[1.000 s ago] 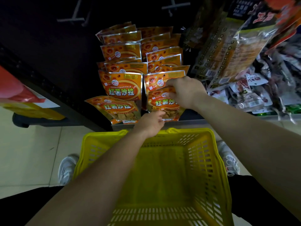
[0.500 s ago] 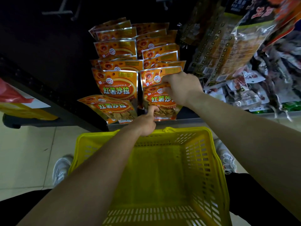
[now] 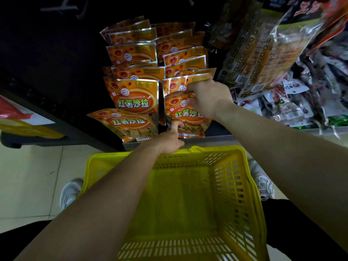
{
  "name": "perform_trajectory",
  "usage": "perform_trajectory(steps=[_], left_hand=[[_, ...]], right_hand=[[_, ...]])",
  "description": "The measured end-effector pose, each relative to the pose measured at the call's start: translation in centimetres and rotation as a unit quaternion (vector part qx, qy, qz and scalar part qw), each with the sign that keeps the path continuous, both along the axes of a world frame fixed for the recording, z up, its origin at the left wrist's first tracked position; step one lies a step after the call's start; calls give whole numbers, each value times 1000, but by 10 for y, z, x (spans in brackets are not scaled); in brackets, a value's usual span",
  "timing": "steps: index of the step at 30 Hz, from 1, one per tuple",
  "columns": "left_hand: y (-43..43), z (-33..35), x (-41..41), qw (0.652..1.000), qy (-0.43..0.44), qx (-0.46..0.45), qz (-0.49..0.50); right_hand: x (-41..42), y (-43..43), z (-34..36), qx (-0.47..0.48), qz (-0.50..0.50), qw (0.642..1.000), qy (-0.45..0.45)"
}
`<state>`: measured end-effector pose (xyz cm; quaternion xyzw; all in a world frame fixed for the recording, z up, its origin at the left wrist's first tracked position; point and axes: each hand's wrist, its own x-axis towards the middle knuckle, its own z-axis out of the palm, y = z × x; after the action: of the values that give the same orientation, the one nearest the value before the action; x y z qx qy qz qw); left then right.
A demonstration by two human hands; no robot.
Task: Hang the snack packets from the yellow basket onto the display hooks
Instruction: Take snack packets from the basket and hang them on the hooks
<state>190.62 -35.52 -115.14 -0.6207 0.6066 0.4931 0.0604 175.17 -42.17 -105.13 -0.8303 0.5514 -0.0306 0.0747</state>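
One packet (image 3: 185, 117) | right hand (image 3: 209, 97) grips top | left hand (image 3: 169, 142) pinches bottom

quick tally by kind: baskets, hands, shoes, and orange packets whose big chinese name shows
yellow basket: 1
hands: 2 (left hand, right hand)
shoes: 2 (left shoe, right shoe)
orange packets with name showing: 3 (held packet, front left packet, tilted packet)
total: 8
More packets overlap behind, uncountable.
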Motion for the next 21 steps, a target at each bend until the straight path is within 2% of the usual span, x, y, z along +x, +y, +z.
perform_trajectory(steps=[6,11,21], left_hand=[[6,0,6,999,45,-17,14],[3,-2,3,994,104,6,28],[-6,-10,-12,992,114,59,8]], right_hand=[[-6,-1,-2,3,-4,1000,-14],[-8,0,-3,4,-7,1000,-19],[-6,1,-2,20,3,1000,-16]])
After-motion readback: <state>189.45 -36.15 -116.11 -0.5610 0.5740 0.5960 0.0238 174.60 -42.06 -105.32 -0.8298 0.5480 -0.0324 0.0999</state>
